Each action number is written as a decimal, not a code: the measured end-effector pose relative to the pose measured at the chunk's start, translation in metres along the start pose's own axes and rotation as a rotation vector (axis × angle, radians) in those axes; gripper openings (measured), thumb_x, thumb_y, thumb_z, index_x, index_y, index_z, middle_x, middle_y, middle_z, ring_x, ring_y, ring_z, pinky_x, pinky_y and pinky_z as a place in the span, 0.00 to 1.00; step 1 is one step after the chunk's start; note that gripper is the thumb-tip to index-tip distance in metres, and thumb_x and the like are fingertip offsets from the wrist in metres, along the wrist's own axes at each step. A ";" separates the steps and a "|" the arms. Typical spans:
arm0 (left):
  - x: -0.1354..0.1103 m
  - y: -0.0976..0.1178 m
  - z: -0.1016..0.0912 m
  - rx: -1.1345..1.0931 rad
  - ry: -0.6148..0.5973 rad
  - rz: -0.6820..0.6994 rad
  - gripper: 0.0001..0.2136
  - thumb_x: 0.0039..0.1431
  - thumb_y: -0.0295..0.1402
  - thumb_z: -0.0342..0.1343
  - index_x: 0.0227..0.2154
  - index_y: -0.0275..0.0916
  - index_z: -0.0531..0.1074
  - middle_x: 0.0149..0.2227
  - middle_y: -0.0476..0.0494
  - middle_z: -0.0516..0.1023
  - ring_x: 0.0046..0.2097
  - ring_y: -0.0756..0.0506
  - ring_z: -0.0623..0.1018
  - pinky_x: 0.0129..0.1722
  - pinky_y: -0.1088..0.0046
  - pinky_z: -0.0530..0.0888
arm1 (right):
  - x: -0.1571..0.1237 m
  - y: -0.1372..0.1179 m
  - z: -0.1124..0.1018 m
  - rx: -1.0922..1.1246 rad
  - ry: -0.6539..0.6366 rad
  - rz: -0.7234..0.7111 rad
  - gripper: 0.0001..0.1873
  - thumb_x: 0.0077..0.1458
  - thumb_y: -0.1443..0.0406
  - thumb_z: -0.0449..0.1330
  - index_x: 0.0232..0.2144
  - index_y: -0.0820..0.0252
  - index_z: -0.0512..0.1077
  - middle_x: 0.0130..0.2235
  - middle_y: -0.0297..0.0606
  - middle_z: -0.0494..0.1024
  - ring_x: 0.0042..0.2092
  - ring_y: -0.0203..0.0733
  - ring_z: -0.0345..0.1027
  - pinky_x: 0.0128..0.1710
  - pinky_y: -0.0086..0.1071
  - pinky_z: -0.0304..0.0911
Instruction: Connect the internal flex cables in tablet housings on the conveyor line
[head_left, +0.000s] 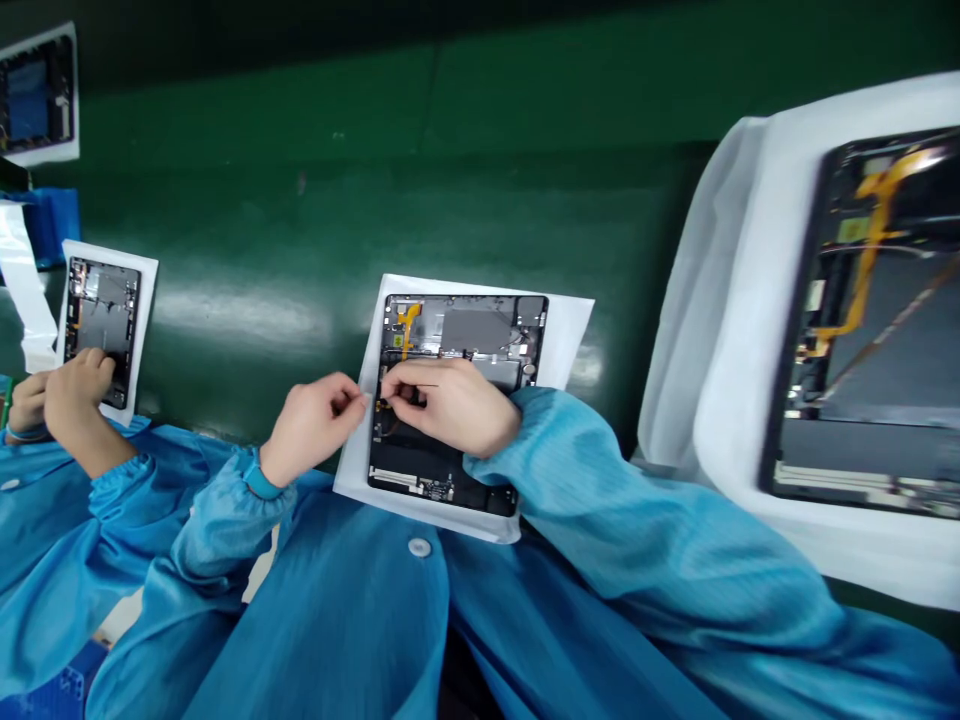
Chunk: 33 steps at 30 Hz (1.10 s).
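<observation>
An opened tablet [457, 400] with its back cover off lies on a white sheet [570, 330] in front of me on the green conveyor belt. My right hand [454, 405] rests on the tablet's middle, fingers pinched on a thin dark cable or tool near its left edge. My left hand [311, 425] hovers just left of the tablet over the sheet's edge, its fingers curled together in a pinch; what they hold is too small to make out. Both arms wear blue cleanroom sleeves.
A co-worker's hands [71, 395] at the left work on another opened tablet [101, 325] on its own sheet. A third open tablet [870, 320] on white foam sits close at the right. A fourth tablet [34, 95] lies far back left. The green belt [300, 200] runs across.
</observation>
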<state>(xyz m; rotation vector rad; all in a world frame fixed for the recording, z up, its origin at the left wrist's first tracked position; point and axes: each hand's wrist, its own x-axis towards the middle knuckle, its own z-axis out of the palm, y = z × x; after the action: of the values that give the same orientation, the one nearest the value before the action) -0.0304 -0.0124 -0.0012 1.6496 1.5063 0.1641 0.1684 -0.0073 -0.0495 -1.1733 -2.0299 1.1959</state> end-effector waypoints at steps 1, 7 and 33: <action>0.000 0.000 0.004 0.064 -0.059 0.001 0.06 0.60 0.33 0.56 0.29 0.39 0.71 0.22 0.54 0.72 0.24 0.53 0.69 0.26 0.77 0.62 | 0.000 0.000 0.001 -0.005 -0.003 -0.011 0.08 0.52 0.73 0.57 0.30 0.57 0.73 0.30 0.32 0.78 0.30 0.35 0.70 0.34 0.28 0.63; 0.004 0.008 0.017 0.121 -0.094 -0.013 0.03 0.56 0.28 0.56 0.28 0.39 0.69 0.23 0.55 0.70 0.25 0.52 0.68 0.28 0.76 0.62 | 0.001 0.001 0.002 -0.076 -0.014 -0.027 0.08 0.53 0.73 0.58 0.33 0.57 0.74 0.31 0.33 0.78 0.33 0.37 0.71 0.37 0.30 0.63; 0.022 0.013 0.015 -0.137 -0.093 -0.134 0.04 0.54 0.28 0.53 0.27 0.40 0.64 0.18 0.58 0.68 0.18 0.53 0.71 0.23 0.79 0.65 | 0.009 0.003 0.002 -0.123 0.090 0.027 0.10 0.57 0.73 0.55 0.33 0.57 0.75 0.36 0.38 0.80 0.38 0.43 0.72 0.41 0.34 0.64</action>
<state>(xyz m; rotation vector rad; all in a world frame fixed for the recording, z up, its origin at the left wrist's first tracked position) -0.0055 0.0007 -0.0111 1.4246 1.4955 0.1131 0.1637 0.0005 -0.0527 -1.2928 -2.0503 1.0239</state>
